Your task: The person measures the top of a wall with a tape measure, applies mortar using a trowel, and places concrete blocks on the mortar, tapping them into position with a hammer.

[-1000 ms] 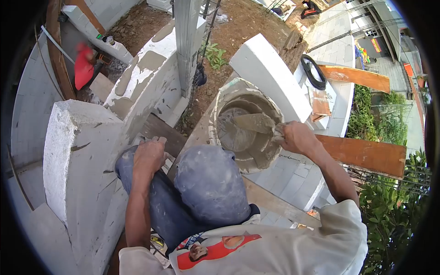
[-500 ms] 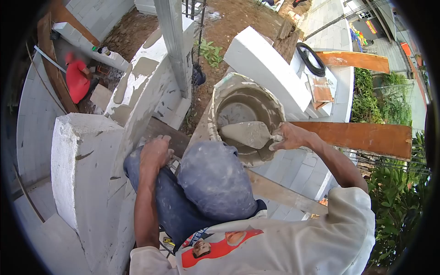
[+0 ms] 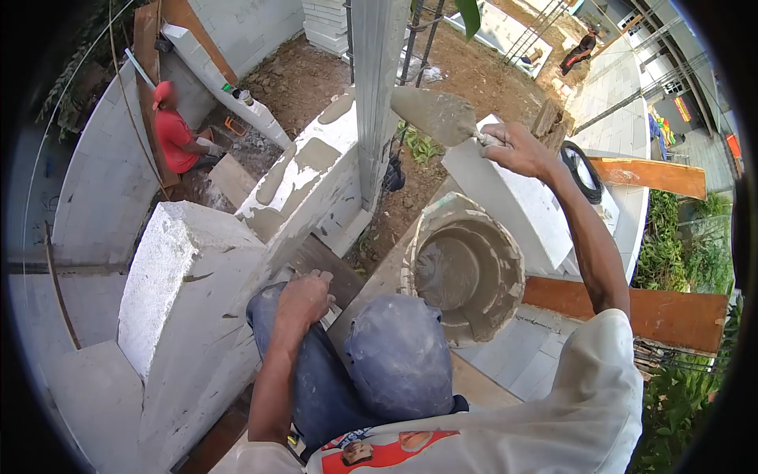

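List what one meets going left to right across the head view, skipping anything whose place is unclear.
Crouching person in red → left hand → grey post → trowel blade → right hand → black coil → red-and-yellow sign.

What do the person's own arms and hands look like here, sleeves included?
The left hand and right hand are ungloved, with no watch or bracelet visible. Both forearms are bare below the short, loose, off-white sleeves of a shirt whose front carries a red print.

Matt, rough mortar coats the bucket's (image 3: pixel 505 296) rim.
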A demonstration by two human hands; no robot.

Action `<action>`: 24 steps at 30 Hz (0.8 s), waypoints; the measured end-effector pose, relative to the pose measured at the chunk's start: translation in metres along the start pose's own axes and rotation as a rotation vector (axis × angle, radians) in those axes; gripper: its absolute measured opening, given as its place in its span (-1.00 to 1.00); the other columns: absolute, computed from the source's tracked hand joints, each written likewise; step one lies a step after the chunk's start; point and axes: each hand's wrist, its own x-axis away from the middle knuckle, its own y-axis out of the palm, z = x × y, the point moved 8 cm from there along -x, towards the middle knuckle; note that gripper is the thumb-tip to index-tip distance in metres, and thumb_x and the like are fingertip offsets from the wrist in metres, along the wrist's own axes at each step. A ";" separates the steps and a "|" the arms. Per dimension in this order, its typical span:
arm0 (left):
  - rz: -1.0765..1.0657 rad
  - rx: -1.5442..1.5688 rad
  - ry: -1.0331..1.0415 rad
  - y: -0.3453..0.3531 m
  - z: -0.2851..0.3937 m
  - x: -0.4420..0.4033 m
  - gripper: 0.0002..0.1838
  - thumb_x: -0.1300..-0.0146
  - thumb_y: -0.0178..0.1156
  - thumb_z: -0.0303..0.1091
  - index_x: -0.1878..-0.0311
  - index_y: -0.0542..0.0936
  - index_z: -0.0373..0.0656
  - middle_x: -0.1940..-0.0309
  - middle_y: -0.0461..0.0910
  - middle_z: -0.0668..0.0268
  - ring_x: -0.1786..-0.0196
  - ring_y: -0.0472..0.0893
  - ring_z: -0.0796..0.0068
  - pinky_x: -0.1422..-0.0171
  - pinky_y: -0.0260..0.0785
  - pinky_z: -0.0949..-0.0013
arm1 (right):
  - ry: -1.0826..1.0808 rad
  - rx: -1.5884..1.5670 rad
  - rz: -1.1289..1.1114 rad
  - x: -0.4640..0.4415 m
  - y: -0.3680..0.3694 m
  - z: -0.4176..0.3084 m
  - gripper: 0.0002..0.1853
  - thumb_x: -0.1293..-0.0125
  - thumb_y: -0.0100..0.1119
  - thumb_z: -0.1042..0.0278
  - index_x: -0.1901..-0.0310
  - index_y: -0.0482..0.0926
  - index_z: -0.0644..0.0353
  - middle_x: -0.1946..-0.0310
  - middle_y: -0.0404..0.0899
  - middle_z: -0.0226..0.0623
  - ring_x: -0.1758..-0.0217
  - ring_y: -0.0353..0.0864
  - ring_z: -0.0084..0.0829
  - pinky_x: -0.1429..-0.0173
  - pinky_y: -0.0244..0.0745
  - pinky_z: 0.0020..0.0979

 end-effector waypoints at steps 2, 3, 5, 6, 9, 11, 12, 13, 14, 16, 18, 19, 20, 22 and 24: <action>0.038 0.019 0.001 -0.006 0.002 0.005 -0.54 -0.33 0.45 -0.17 -0.21 0.65 -0.18 -0.16 0.72 0.01 -0.27 0.70 -0.05 -0.47 0.46 -0.07 | -0.073 0.196 0.030 -0.045 -0.014 -0.004 -0.66 -0.27 0.24 0.11 0.14 0.59 0.24 0.49 0.49 -0.10 0.39 0.49 -0.20 0.21 0.42 -0.11; 0.036 0.022 -0.016 -0.007 0.002 0.006 -0.55 -0.33 0.45 -0.16 -0.19 0.65 -0.17 -0.15 0.73 0.01 -0.26 0.70 -0.05 -0.45 0.47 -0.06 | -0.099 0.323 0.039 -0.063 -0.018 -0.011 -0.65 -0.29 0.27 0.07 0.11 0.60 0.22 0.48 0.55 -0.02 0.37 0.56 -0.10 0.18 0.47 -0.05; 0.034 0.017 -0.034 -0.011 0.003 0.008 -0.55 -0.33 0.45 -0.15 -0.18 0.65 -0.17 -0.13 0.73 0.02 -0.25 0.71 -0.04 -0.44 0.48 -0.06 | -0.228 0.495 0.047 -0.091 -0.018 -0.027 -0.61 -0.33 0.30 0.02 0.04 0.62 0.19 0.39 0.62 -0.01 0.29 0.64 -0.04 0.13 0.54 -0.02; 0.022 0.003 -0.046 -0.013 0.005 0.009 -0.56 -0.34 0.45 -0.14 -0.16 0.65 -0.17 -0.13 0.73 0.02 -0.24 0.71 -0.04 -0.41 0.50 -0.05 | -0.352 0.674 0.048 -0.098 -0.013 -0.037 -0.58 -0.36 0.32 -0.03 -0.03 0.64 0.15 0.29 0.70 0.01 0.21 0.72 0.03 0.08 0.60 0.02; 0.011 -0.022 -0.047 -0.015 0.006 0.010 -0.58 -0.36 0.43 -0.12 -0.15 0.64 -0.17 -0.11 0.73 0.02 -0.23 0.71 -0.03 -0.39 0.51 -0.05 | -0.359 0.814 0.075 -0.116 -0.005 -0.031 -0.59 -0.44 0.33 -0.01 -0.13 0.65 0.09 0.09 0.75 -0.07 0.01 0.78 0.00 -0.07 0.67 0.03; 0.014 -0.028 -0.035 -0.016 0.005 0.011 -0.58 -0.37 0.42 -0.11 -0.14 0.64 -0.17 -0.11 0.73 0.02 -0.22 0.71 -0.03 -0.38 0.51 -0.05 | -0.399 0.787 0.161 -0.119 -0.006 -0.007 -0.63 -0.46 0.31 0.07 -0.17 0.65 0.09 -0.03 0.71 -0.10 -0.09 0.75 -0.02 -0.13 0.66 0.02; 0.012 -0.011 -0.046 -0.015 0.005 0.012 -0.58 -0.38 0.41 -0.11 -0.15 0.64 -0.17 -0.11 0.73 0.02 -0.22 0.71 -0.03 -0.38 0.51 -0.05 | -0.451 0.767 0.237 -0.116 -0.006 0.003 -0.65 -0.49 0.30 0.15 -0.21 0.66 0.08 -0.15 0.68 -0.13 -0.18 0.71 -0.03 -0.20 0.65 0.02; 0.010 0.007 -0.057 -0.015 0.004 0.012 -0.58 -0.39 0.39 -0.10 -0.15 0.63 -0.17 -0.11 0.73 0.02 -0.22 0.71 -0.04 -0.37 0.50 -0.05 | -0.440 0.769 0.247 -0.117 -0.002 0.018 -0.65 -0.49 0.30 0.15 -0.21 0.66 0.08 -0.15 0.68 -0.13 -0.18 0.71 -0.03 -0.20 0.65 0.02; 0.014 -0.003 -0.047 -0.016 0.005 0.010 -0.58 -0.39 0.39 -0.10 -0.15 0.63 -0.17 -0.11 0.73 0.02 -0.22 0.71 -0.04 -0.37 0.50 -0.05 | -0.450 0.735 0.282 -0.116 0.000 0.030 -0.66 -0.50 0.27 0.23 -0.23 0.65 0.10 -0.21 0.64 -0.12 -0.28 0.66 -0.04 -0.25 0.62 0.03; -0.018 -0.008 -0.070 -0.013 0.003 0.007 -0.57 -0.40 0.38 -0.09 -0.16 0.63 -0.18 -0.13 0.73 0.02 -0.23 0.71 -0.03 -0.38 0.50 -0.05 | -0.456 0.702 0.325 -0.120 0.003 0.049 -0.66 -0.51 0.25 0.30 -0.26 0.64 0.12 -0.27 0.60 -0.11 -0.37 0.60 -0.04 -0.31 0.59 0.04; -0.027 -0.030 -0.060 -0.009 0.003 0.002 -0.57 -0.39 0.38 -0.10 -0.16 0.63 -0.18 -0.14 0.73 0.02 -0.24 0.71 -0.02 -0.39 0.50 -0.04 | -0.306 0.779 0.203 -0.136 0.014 0.076 -0.62 -0.51 0.19 0.40 -0.31 0.61 0.17 -0.35 0.53 -0.10 -0.45 0.53 -0.04 -0.35 0.56 0.05; -0.038 -0.042 -0.054 -0.007 0.003 0.000 -0.56 -0.38 0.38 -0.10 -0.17 0.63 -0.17 -0.15 0.73 0.02 -0.24 0.71 -0.02 -0.39 0.49 -0.04 | -0.303 0.775 0.210 -0.141 0.016 0.083 -0.62 -0.51 0.19 0.40 -0.31 0.61 0.17 -0.35 0.53 -0.10 -0.45 0.53 -0.04 -0.35 0.56 0.05; -0.035 -0.048 -0.056 -0.007 0.004 -0.003 -0.56 -0.38 0.38 -0.10 -0.17 0.63 -0.17 -0.15 0.73 0.02 -0.24 0.71 -0.02 -0.39 0.49 -0.04 | -0.247 0.760 0.171 -0.148 0.018 0.094 -0.59 -0.50 0.16 0.45 -0.34 0.58 0.18 -0.35 0.52 -0.07 -0.45 0.53 -0.02 -0.37 0.55 0.05; -0.075 -0.056 -0.067 -0.004 0.006 -0.008 -0.55 -0.37 0.39 -0.10 -0.18 0.63 -0.17 -0.16 0.73 0.02 -0.25 0.71 -0.01 -0.39 0.49 -0.04 | -0.194 0.742 0.135 -0.167 0.025 0.120 -0.55 -0.48 0.14 0.50 -0.38 0.56 0.20 -0.36 0.51 -0.04 -0.45 0.52 0.00 -0.38 0.55 0.06; -0.060 -0.055 -0.052 0.002 0.004 -0.013 -0.55 -0.36 0.39 -0.11 -0.19 0.63 -0.17 -0.17 0.73 0.03 -0.25 0.71 0.00 -0.40 0.49 -0.04 | -0.250 0.685 0.145 -0.179 0.029 0.144 -0.40 -0.34 0.34 0.48 -0.43 0.50 0.12 -0.49 0.47 -0.10 -0.51 0.51 -0.01 -0.44 0.55 0.12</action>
